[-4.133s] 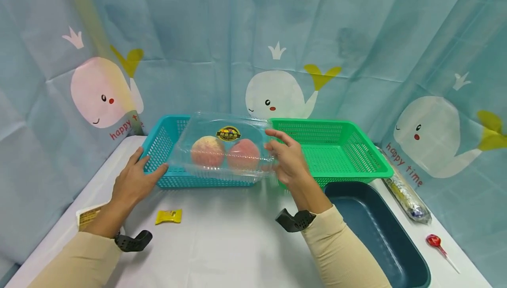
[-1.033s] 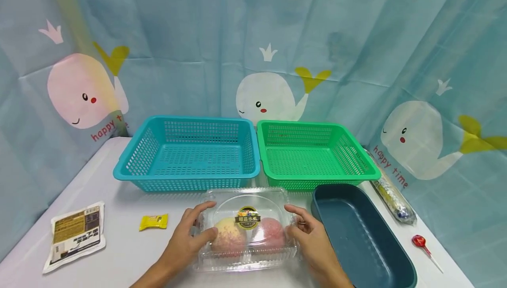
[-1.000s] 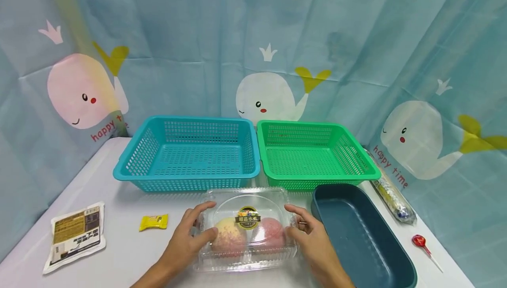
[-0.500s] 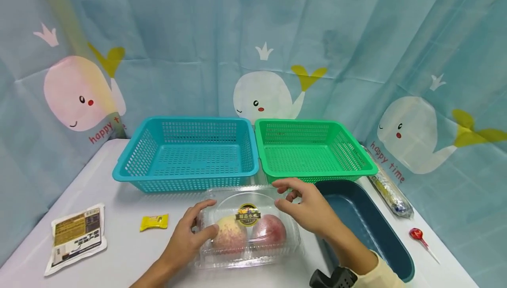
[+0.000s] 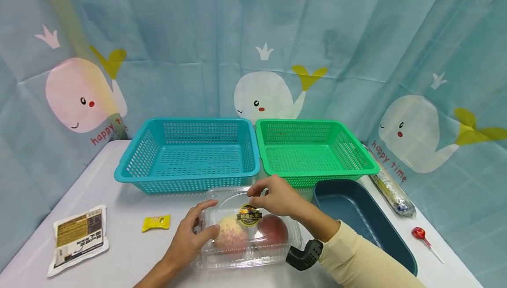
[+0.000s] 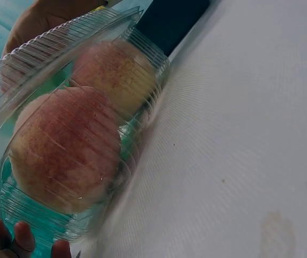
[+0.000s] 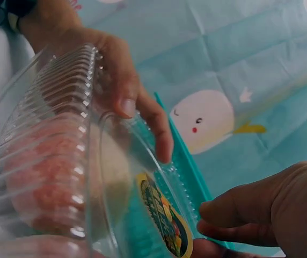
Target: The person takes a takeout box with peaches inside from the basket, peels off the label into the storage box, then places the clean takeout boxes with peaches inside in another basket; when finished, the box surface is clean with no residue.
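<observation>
A clear plastic clamshell box (image 5: 273, 257) stands on the white table, its lid down, with a black and gold sticker (image 5: 249, 215) on top. Inside lie two peaches, one yellowish-pink (image 5: 231, 233) and one red (image 5: 271, 230). My left hand (image 5: 190, 233) grips the box's left side, thumb and index finger at its edge; its fingertips (image 6: 22, 236) show at the box end in the left wrist view. Curled above the lid, my right hand (image 5: 277, 195) has its fingertips close by the sticker's far edge. I cannot tell whether they pinch anything.
Behind stand a blue basket (image 5: 186, 178) and a green basket (image 5: 317, 173). A dark blue tub (image 5: 368, 217) is on the right, beside a lollipop (image 5: 419, 233) and a long wrapped packet (image 5: 392, 191). On the left lie a yellow-wrapped sweet (image 5: 156, 222) and a flat printed pouch (image 5: 79, 239).
The box of peaches came from above the blue basket to the table in front. My right hand left its right side and moved left over the lid. My left hand stays at its left side.
</observation>
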Demonstrator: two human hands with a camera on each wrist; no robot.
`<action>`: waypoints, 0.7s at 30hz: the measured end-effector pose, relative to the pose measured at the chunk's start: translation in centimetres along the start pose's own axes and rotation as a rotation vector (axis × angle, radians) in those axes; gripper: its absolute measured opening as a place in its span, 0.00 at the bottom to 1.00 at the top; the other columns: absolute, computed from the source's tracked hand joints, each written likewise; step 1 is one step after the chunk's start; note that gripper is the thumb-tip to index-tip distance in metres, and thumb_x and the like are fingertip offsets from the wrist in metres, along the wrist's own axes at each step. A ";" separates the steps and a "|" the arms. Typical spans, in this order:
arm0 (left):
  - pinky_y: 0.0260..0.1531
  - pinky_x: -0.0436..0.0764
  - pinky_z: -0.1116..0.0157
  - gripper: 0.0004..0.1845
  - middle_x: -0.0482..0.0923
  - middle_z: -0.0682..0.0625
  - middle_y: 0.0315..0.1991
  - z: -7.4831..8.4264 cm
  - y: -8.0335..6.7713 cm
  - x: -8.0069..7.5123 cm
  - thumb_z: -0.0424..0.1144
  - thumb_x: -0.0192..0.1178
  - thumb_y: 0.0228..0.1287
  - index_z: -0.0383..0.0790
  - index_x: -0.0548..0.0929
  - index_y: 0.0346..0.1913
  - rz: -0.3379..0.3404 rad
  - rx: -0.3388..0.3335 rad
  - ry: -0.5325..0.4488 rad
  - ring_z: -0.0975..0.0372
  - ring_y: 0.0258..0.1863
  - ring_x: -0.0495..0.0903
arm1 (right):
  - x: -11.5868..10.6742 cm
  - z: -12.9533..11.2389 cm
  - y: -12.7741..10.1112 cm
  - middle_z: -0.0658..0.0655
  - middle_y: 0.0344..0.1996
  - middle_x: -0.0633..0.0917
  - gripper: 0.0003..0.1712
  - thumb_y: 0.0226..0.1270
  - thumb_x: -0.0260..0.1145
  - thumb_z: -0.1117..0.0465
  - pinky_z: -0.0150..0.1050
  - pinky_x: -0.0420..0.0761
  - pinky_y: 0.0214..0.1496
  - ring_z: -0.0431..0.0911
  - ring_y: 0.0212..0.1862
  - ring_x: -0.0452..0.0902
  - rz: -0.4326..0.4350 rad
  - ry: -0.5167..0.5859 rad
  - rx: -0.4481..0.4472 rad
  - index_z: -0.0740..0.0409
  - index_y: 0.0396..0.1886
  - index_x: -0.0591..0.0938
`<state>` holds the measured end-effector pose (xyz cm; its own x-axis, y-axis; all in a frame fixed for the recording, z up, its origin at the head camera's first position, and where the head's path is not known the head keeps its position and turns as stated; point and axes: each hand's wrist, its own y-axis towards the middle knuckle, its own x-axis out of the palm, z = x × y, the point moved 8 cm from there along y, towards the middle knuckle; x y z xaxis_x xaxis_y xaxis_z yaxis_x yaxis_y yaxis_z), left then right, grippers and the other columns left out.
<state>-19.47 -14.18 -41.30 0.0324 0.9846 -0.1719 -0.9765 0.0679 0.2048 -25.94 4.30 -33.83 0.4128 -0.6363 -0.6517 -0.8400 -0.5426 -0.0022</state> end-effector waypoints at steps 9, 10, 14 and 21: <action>0.32 0.79 0.60 0.28 0.68 0.37 0.51 -0.1 0.0 0.1 0.34 0.64 0.57 0.46 0.74 0.63 -0.009 0.005 -0.014 0.53 0.39 0.74 | 0.9 0.3 0.3 0.47 0.22 0.83 0.05 0.56 0.70 0.69 0.36 0.76 0.28 0.41 0.30 0.75 0.001 -0.046 0.065 0.58 0.24 0.85; 0.33 0.79 0.60 0.28 0.68 0.38 0.51 -0.1 0.0 0.1 0.34 0.64 0.57 0.47 0.74 0.63 -0.009 0.004 -0.009 0.53 0.39 0.74 | 0.9 0.3 0.3 0.46 0.21 0.82 0.06 0.56 0.70 0.69 0.36 0.75 0.28 0.40 0.29 0.74 0.008 -0.075 0.058 0.56 0.22 0.85; 0.38 0.75 0.55 0.28 0.69 0.39 0.53 0.0 -0.1 0.1 0.35 0.64 0.57 0.49 0.74 0.63 -0.004 0.010 0.020 0.52 0.41 0.74 | 1.1 -0.2 0.1 0.42 0.18 0.80 0.10 0.58 0.68 0.67 0.36 0.72 0.27 0.39 0.27 0.71 0.029 -0.201 0.007 0.52 0.19 0.82; 0.50 0.70 0.47 0.29 0.70 0.42 0.56 0.2 -0.1 -0.1 0.37 0.63 0.59 0.50 0.73 0.66 0.003 0.037 0.085 0.51 0.49 0.72 | 1.2 -0.3 -0.3 0.44 0.17 0.76 0.12 0.64 0.63 0.68 0.37 0.70 0.27 0.38 0.21 0.67 0.043 -0.193 -0.031 0.51 0.21 0.78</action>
<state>-19.36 -14.26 -41.10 0.0095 0.9677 -0.2519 -0.9678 0.0722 0.2410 -25.12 3.52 -34.39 0.2992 -0.5439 -0.7840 -0.8430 -0.5356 0.0500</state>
